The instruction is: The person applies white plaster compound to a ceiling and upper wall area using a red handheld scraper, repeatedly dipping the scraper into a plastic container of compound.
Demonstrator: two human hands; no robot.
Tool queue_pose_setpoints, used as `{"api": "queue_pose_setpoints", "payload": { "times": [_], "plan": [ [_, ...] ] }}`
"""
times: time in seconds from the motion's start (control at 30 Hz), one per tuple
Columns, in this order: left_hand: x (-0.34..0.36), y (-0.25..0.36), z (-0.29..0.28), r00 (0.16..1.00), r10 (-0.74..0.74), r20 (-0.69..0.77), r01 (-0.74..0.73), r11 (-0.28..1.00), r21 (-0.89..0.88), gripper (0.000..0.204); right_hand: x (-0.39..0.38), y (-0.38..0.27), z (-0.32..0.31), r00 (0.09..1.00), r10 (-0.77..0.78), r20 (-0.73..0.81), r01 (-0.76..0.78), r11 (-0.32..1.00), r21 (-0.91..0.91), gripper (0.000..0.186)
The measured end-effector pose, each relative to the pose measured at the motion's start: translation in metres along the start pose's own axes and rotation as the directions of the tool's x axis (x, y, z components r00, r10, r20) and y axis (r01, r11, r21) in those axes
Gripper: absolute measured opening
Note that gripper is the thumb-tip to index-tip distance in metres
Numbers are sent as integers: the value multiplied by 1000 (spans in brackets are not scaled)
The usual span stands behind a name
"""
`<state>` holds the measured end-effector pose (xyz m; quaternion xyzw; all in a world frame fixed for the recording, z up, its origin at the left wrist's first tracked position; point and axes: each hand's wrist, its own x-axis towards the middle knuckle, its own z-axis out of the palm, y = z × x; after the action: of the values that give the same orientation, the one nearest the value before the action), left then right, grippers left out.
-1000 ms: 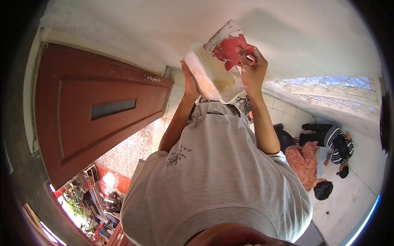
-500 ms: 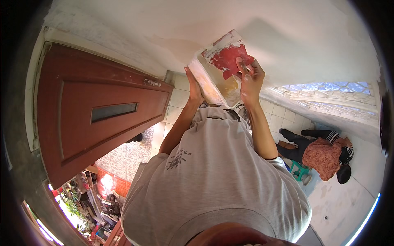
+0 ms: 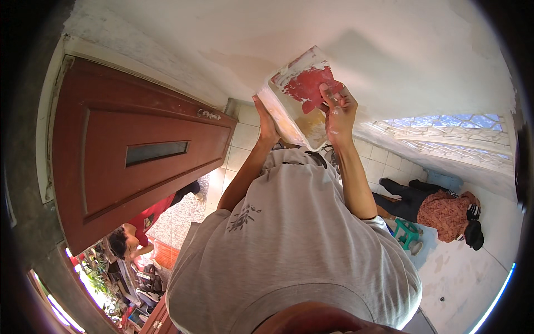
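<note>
In front of my waist, beside the wall, my left hand [image 3: 268, 127] holds a rectangular, pale tub [image 3: 282, 118] from its left side. The fingers lie long against the tub's outer wall, and its inside is smeared with white and yellowish filler. Pinched between the thumb and fingers of my right hand [image 3: 340, 118] is a red putty scraper [image 3: 305, 88]. White putty coats the scraper's far edge, which is over the tub. Whether blade and tub touch, I cannot tell. White smears mark my right hand.
A brown door [image 3: 105, 150] stands at the left; a person in red [image 3: 149, 216] is beyond it. At the right, near a latticed window [image 3: 445, 122], another person [image 3: 442, 214] bends beside a green stool [image 3: 408, 234]. The pale wall [image 3: 250, 33] shows a damp-looking patch.
The scraper has shifted slightly down toward me. A person in red has come into view past the door. The person at the right has changed posture a little.
</note>
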<state>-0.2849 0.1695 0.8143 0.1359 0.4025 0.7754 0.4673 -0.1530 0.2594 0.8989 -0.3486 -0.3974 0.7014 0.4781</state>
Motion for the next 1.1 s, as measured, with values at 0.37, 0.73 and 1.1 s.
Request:
{"api": "queue_pose_setpoints", "payload": {
  "times": [0.37, 0.73, 1.1],
  "plan": [
    [-10, 17, -19, 998, -62, -21, 63, 996, 57, 94, -13, -13, 9, 999, 35, 23, -37, 994, 103, 14],
    [1, 28, -89, 976, -104, 192, 130, 983, -128, 93, -13, -111, 49, 975, -208, -76, 221, 921, 319, 32],
    [12, -17, -63, 945, -180, 274, 208, 975, -77, 90, 53, -277, -23, 98, -964, -248, 796, 226, -562, 25]
  ]
}}
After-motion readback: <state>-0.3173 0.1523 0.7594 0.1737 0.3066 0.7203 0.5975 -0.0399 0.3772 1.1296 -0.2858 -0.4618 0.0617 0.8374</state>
